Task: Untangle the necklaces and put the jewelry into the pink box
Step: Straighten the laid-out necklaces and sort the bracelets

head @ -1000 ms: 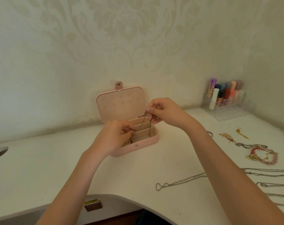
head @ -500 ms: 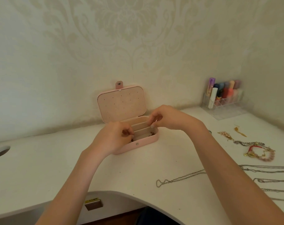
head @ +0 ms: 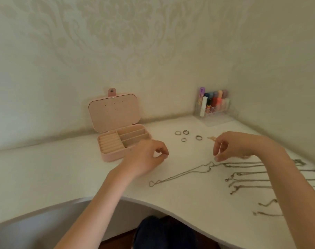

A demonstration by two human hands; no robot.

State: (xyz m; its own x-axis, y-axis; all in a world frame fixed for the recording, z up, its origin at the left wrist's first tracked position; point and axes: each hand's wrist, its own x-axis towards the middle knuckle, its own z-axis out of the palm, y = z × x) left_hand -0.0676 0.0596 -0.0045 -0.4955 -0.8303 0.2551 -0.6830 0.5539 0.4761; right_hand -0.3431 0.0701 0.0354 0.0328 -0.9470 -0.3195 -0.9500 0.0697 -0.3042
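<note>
The pink box sits open, just left of the left hand. The loose chain runs diagonally across the desk, its far end right under the right hand, so that one's probably closer. Both hands look loosely pinched; can't tell if they're holding anything.

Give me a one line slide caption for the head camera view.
Both bare hands, left and right, hover over silver chain necklaces beside the open pink jewelry box on the white desk.
</note>
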